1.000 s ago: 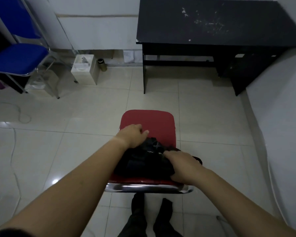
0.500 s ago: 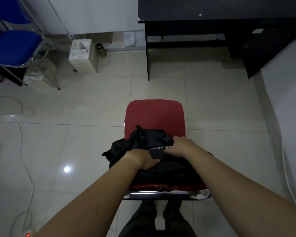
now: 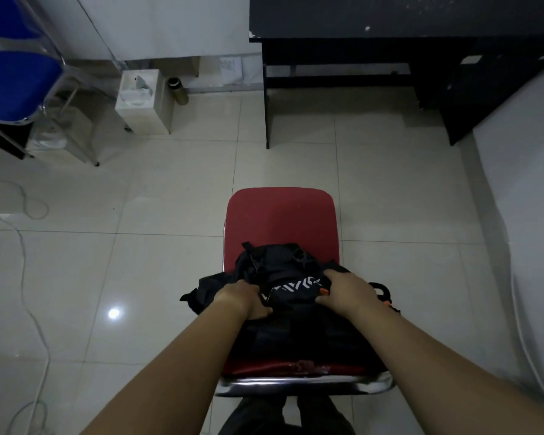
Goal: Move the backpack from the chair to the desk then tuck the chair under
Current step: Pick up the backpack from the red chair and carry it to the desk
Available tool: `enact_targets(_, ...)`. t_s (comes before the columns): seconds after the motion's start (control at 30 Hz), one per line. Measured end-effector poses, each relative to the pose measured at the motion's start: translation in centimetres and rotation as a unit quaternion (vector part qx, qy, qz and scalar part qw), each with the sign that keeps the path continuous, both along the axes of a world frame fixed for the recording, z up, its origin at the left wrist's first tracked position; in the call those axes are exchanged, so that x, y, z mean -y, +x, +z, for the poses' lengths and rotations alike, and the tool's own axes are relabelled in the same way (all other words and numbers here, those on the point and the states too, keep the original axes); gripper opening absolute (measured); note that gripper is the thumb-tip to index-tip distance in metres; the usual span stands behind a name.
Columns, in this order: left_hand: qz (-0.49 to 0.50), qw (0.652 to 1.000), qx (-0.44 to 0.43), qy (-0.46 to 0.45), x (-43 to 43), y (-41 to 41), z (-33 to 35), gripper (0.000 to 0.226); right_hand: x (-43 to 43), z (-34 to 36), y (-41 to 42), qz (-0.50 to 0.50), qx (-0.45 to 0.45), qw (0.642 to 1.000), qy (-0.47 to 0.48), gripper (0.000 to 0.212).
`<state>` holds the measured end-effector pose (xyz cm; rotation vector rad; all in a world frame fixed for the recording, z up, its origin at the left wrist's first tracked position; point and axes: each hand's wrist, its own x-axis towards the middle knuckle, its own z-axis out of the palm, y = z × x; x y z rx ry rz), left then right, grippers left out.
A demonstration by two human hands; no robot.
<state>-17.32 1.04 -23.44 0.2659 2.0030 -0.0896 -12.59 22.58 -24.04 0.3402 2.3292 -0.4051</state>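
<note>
A black backpack (image 3: 283,271) with white lettering lies on the red seat of a chair (image 3: 280,215) right in front of me. My left hand (image 3: 244,298) grips the bag's top on its left side. My right hand (image 3: 347,291) grips it on the right, beside a small orange tag. The chair's chrome back rail (image 3: 302,386) runs just below the bag. The black desk (image 3: 390,17) stands against the far wall, beyond the chair.
A blue chair (image 3: 16,86) stands at the far left. A white tissue box (image 3: 140,102) and a dark bottle (image 3: 178,89) sit on the floor by the wall. A white cable (image 3: 29,312) trails along the left floor. A white wall (image 3: 531,199) closes the right side.
Both hands have shifted from the bag's body to its top and closed on it. The bag's top now stands raised off the seat. My view has tilted down.
</note>
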Motion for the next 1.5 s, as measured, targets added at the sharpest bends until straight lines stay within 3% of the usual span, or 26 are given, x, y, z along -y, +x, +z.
enact_targets(0.23,0.007,0.983,-0.137,0.122,-1.3,-2.1,3.4,0.035,-1.5,5.8,-2.0,-0.043,-0.129,0.990,-0.027,0.052)
enact_targets(0.5,0.030,0.911,-0.313,0.266,-9.7,-5.6,13.3,0.029,-10.6,16.3,-3.7,-0.135,-0.279,0.949,-0.060,0.047)
enact_targets(0.73,-0.015,0.877,-0.390,0.280,-23.5,-7.8,21.0,0.031,-23.4,22.3,-3.8,-0.168,-0.366,0.913,-0.059,0.046)
enact_targets(1.13,-0.047,0.843,-0.433,0.316,-43.9,-12.6,29.1,0.029,-43.1,30.6,-6.6,-0.156,-0.451,0.879,-0.019,0.039)
enact_targets(1.5,-0.058,0.876,-0.375,0.297,-57.9,-27.2,31.4,0.036,-57.1,33.4,-20.6,-0.140,-0.409,0.901,0.015,0.030)
